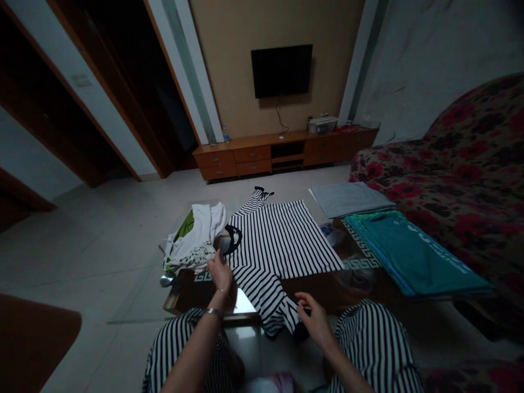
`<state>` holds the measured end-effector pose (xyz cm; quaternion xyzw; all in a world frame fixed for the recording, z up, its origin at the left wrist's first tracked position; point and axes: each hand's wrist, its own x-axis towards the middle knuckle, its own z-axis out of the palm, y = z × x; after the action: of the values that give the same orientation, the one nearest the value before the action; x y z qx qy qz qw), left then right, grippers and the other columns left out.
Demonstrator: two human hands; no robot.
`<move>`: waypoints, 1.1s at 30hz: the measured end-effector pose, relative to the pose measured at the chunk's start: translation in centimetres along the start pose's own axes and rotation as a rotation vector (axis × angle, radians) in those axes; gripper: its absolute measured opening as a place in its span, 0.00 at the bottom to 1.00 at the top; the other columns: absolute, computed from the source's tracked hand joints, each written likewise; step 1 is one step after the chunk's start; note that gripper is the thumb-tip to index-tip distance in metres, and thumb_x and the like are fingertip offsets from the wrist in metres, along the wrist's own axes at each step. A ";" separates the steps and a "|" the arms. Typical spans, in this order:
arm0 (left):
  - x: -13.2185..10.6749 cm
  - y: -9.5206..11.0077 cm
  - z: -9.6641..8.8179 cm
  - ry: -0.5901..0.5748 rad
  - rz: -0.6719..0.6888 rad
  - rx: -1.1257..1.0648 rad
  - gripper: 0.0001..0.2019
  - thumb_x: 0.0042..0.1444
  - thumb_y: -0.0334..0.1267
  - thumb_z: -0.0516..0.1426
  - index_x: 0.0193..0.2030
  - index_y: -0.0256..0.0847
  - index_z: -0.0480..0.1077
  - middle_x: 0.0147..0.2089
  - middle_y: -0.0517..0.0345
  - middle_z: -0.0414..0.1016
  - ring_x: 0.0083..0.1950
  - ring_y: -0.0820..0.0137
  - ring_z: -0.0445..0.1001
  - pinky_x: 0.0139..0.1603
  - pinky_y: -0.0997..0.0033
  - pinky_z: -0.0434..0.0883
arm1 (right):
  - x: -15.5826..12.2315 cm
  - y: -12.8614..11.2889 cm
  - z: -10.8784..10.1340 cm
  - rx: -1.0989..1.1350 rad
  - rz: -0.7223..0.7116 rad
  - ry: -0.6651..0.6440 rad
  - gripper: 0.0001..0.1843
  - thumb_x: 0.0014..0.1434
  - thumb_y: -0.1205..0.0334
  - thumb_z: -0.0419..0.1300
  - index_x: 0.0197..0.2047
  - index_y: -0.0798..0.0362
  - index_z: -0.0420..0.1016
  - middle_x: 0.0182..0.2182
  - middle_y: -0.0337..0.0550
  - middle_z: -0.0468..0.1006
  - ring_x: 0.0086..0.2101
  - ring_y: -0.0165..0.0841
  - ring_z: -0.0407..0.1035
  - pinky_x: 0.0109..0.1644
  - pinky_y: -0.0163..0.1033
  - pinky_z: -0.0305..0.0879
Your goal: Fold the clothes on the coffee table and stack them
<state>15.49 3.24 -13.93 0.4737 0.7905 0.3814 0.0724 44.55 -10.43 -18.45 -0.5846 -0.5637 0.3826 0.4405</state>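
A black-and-white striped shirt (pixel 282 237) lies across the glass table, its dark collar toward the left and its hem toward the right. One sleeve extends toward the back; the nearer sleeve (pixel 262 289) hangs over the front edge of the table. My left hand (pixel 220 273) is closed on the shirt's shoulder beside the collar, its fingertips partly hidden. With thumb and fingers, my right hand (pixel 316 321) pinches the nearer sleeve by its dark cuff.
Left on the table is a loose pile of white and green clothes (pixel 196 234). Folded teal clothes (pixel 421 254) and a folded grey garment (pixel 352 200) lie at the right. A floral sofa (pixel 458 158) stands beyond them, and a wooden TV cabinet (pixel 254 158) is at the back.
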 end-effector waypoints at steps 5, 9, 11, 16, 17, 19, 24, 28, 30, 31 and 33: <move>-1.4 1.4 -0.1 -0.105 0.409 0.329 0.23 0.58 0.28 0.48 0.61 0.39 0.63 0.69 0.44 0.50 0.69 0.55 0.47 0.66 0.48 0.48 | 0.7 -0.7 -1.0 -0.247 -0.113 -0.075 0.14 0.60 0.56 0.53 0.46 0.48 0.75 0.41 0.45 0.77 0.41 0.38 0.72 0.45 0.41 0.68; -2.2 1.4 1.3 -0.340 0.585 0.393 0.24 0.63 0.42 0.49 0.64 0.38 0.59 0.70 0.43 0.49 0.71 0.54 0.42 0.68 0.44 0.40 | 5.8 -1.7 -4.5 -0.558 -0.198 -0.015 0.16 0.64 0.60 0.48 0.47 0.51 0.75 0.45 0.48 0.75 0.47 0.39 0.68 0.53 0.42 0.62; -2.6 0.6 1.9 -0.390 0.562 0.415 0.26 0.62 0.46 0.50 0.64 0.37 0.59 0.69 0.41 0.51 0.71 0.54 0.43 0.68 0.45 0.39 | 9.1 -1.9 -6.4 -0.705 -0.230 -0.049 0.17 0.64 0.65 0.48 0.49 0.52 0.74 0.48 0.49 0.73 0.50 0.39 0.65 0.55 0.42 0.60; -3.2 -1.1 1.8 -0.413 0.575 0.417 0.27 0.62 0.47 0.50 0.65 0.40 0.58 0.70 0.44 0.49 0.71 0.54 0.43 0.68 0.46 0.39 | 12.8 -1.1 -9.1 -1.025 -0.184 -0.284 0.12 0.57 0.70 0.56 0.44 0.52 0.74 0.44 0.49 0.73 0.48 0.40 0.66 0.45 0.38 0.62; -3.3 -1.2 1.5 -0.424 0.583 0.408 0.26 0.62 0.47 0.51 0.65 0.41 0.58 0.70 0.44 0.49 0.71 0.54 0.43 0.68 0.46 0.40 | 12.5 -0.7 -9.2 -1.058 -0.186 -0.302 0.12 0.56 0.71 0.57 0.43 0.52 0.74 0.44 0.49 0.73 0.47 0.40 0.66 0.44 0.37 0.62; -3.5 -1.1 1.0 -0.451 0.594 0.397 0.26 0.61 0.46 0.53 0.65 0.43 0.59 0.70 0.45 0.48 0.71 0.52 0.43 0.67 0.45 0.41 | 11.0 0.1 -9.3 -1.092 -0.191 -0.311 0.12 0.55 0.73 0.56 0.42 0.53 0.73 0.43 0.49 0.74 0.46 0.39 0.67 0.42 0.37 0.61; -2.6 1.1 0.9 -0.532 0.613 0.450 0.21 0.61 0.46 0.52 0.58 0.42 0.66 0.66 0.43 0.58 0.68 0.51 0.51 0.65 0.45 0.49 | 8.4 0.4 -9.5 -1.095 -0.151 -0.348 0.06 0.58 0.68 0.57 0.38 0.53 0.74 0.38 0.48 0.76 0.40 0.38 0.70 0.39 0.37 0.60; 0.5 4.3 3.9 -0.413 0.721 0.448 0.20 0.66 0.42 0.44 0.61 0.39 0.62 0.67 0.46 0.56 0.70 0.58 0.49 0.65 0.49 0.53 | 12.2 -1.2 -9.2 -1.110 -0.153 -0.273 0.11 0.63 0.63 0.51 0.39 0.55 0.75 0.37 0.49 0.76 0.41 0.39 0.69 0.43 0.39 0.61; 2.3 5.6 6.2 -0.386 0.761 0.476 0.22 0.66 0.42 0.43 0.64 0.38 0.58 0.70 0.47 0.51 0.71 0.59 0.46 0.65 0.50 0.54 | 15.4 -1.5 -8.5 -1.083 -0.182 -0.187 0.13 0.64 0.64 0.49 0.45 0.54 0.74 0.42 0.50 0.75 0.45 0.39 0.68 0.47 0.40 0.60; 3.2 6.0 7.5 -0.386 0.772 0.493 0.23 0.66 0.43 0.43 0.65 0.38 0.57 0.70 0.47 0.49 0.71 0.59 0.45 0.65 0.50 0.54 | 17.1 -1.4 -8.0 -1.064 -0.186 -0.139 0.15 0.64 0.63 0.49 0.48 0.54 0.73 0.46 0.50 0.74 0.48 0.39 0.66 0.50 0.40 0.59; 4.9 6.2 9.7 -0.387 0.775 0.525 0.25 0.66 0.45 0.42 0.67 0.39 0.54 0.71 0.49 0.47 0.72 0.60 0.43 0.65 0.51 0.54 | 20.1 -0.6 -7.0 -1.035 -0.182 -0.041 0.17 0.64 0.61 0.50 0.55 0.53 0.70 0.53 0.52 0.70 0.53 0.40 0.62 0.54 0.41 0.58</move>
<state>21.76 14.01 -15.36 0.7964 0.5981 0.0737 -0.0509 52.42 9.04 -14.68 -0.6669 -0.7358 0.0258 0.1145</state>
